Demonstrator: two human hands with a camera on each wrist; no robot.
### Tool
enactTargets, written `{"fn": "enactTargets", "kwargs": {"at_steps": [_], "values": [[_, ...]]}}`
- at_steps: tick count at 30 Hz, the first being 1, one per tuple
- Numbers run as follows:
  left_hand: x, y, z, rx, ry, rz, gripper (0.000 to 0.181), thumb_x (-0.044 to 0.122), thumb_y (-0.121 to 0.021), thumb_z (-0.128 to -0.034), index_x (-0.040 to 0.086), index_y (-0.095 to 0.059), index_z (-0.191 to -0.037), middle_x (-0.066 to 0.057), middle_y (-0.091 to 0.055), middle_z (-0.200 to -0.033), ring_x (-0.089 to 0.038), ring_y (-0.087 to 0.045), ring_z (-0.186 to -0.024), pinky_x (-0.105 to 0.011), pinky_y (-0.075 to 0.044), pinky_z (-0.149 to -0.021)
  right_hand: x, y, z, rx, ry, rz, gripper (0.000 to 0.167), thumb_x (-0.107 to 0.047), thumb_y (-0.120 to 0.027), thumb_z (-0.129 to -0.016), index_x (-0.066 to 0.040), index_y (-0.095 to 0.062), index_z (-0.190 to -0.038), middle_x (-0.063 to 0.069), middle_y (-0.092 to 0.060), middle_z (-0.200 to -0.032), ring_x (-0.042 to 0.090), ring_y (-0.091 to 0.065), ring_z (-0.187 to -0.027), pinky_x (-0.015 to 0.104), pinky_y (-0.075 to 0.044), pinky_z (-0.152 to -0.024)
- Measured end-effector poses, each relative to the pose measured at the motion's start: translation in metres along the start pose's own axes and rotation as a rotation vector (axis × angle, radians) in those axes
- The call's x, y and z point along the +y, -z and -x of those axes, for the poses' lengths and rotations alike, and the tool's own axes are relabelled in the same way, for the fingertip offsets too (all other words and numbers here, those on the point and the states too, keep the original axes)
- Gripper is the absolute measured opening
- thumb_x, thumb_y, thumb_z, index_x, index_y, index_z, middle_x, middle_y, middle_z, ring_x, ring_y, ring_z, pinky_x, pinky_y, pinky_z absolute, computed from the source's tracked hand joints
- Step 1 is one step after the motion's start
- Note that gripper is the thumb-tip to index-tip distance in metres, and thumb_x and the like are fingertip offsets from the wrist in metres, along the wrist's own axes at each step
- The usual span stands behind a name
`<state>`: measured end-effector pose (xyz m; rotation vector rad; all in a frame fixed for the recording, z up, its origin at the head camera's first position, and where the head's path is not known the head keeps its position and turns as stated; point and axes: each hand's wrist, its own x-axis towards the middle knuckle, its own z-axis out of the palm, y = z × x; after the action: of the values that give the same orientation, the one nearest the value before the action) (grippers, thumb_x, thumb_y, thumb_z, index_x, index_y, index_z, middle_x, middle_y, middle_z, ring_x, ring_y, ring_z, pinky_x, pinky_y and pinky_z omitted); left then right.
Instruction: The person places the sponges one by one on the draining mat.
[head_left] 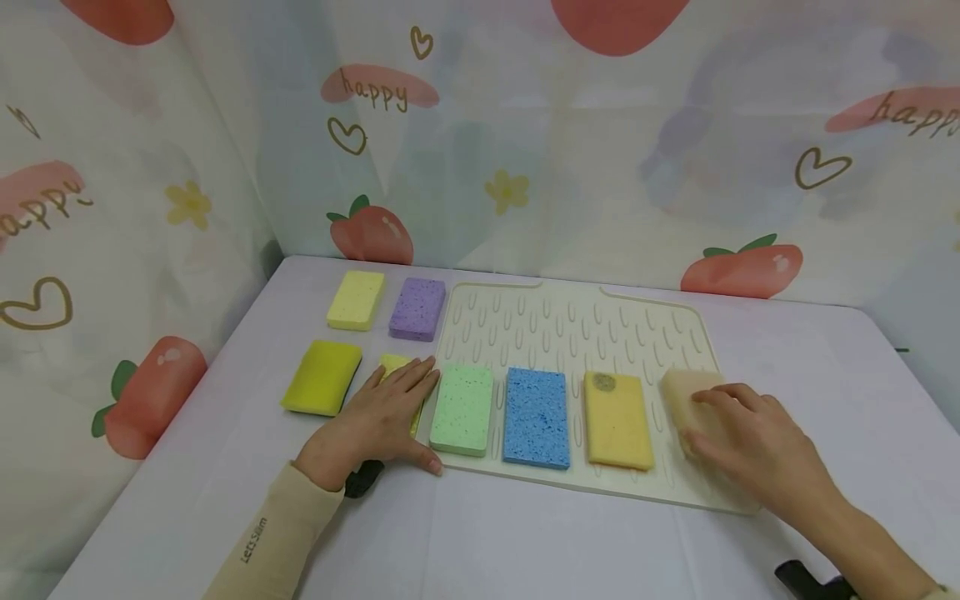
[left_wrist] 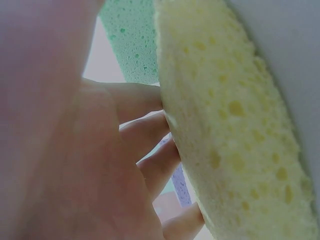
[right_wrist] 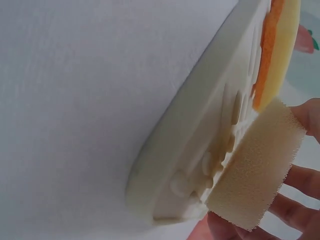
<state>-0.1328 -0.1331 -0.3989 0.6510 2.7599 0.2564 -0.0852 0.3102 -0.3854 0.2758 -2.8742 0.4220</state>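
My left hand (head_left: 371, 421) lies over a pale yellow sponge (left_wrist: 235, 120), mostly covered in the head view. Its fairly straight fingers touch the sponge, and its thumb points toward the light green sponge (head_left: 461, 411). At the right end of the cream drying mat (head_left: 570, 292), my right hand (head_left: 772, 446) grips a beige sponge (right_wrist: 260, 165) between thumb and fingers. The beige sponge is over the mat's right edge; whether it touches the mat is unclear. Between the hands, a blue sponge (head_left: 536, 418) and an orange-yellow sponge (head_left: 618, 425) lie on the mat.
Left of the mat are a light yellow sponge (head_left: 356, 300), a purple sponge (head_left: 417, 309) and a bright yellow sponge (head_left: 322, 377) with a dark underside. A white cloth covers the table (head_left: 480, 542). Printed curtains (head_left: 585, 183) stand along its back and left.
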Motion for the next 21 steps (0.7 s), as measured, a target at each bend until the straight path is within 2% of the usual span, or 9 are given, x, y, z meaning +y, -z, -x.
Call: {"fn": "enactTargets", "kwargs": {"at_steps": [8,15,21], "values": [[0.001,0.001,0.001,-0.005,-0.001,0.003,0.128,0.075,-0.077,-0.0609,0.012,-0.023,-0.159,-0.005,-0.014,-0.168,-0.027,-0.013,-0.155,-0.058,-0.007,-0.124,-0.008,0.001,0.001,-0.064,-0.02,0.026,0.045,-0.037,-0.079,-0.08,-0.008,-0.068,-0.112,0.016,-0.062,-0.115,0.038,-0.056,-0.093,0.055,-0.05,-0.062],[0.001,0.002,0.001,-0.007,-0.003,0.005,0.128,0.075,-0.077,-0.061,0.012,-0.023,-0.159,-0.005,-0.014,-0.168,-0.027,-0.013,-0.155,-0.058,-0.007,-0.124,-0.013,-0.001,0.003,-0.142,-0.043,0.058,0.053,-0.041,-0.082,-0.076,-0.006,-0.066,-0.113,0.017,-0.059,-0.12,0.039,-0.055,-0.093,0.05,-0.05,-0.055],[0.001,0.003,0.002,-0.007,-0.002,0.003,0.128,0.075,-0.077,-0.0611,0.011,-0.023,-0.158,-0.005,-0.015,-0.168,-0.027,-0.014,-0.155,-0.058,-0.008,-0.124,-0.014,-0.008,0.012,-0.103,-0.021,0.058,0.054,-0.039,-0.082,-0.076,-0.007,-0.061,-0.115,0.014,-0.054,-0.121,0.04,-0.051,-0.094,0.047,-0.046,-0.047]]}}
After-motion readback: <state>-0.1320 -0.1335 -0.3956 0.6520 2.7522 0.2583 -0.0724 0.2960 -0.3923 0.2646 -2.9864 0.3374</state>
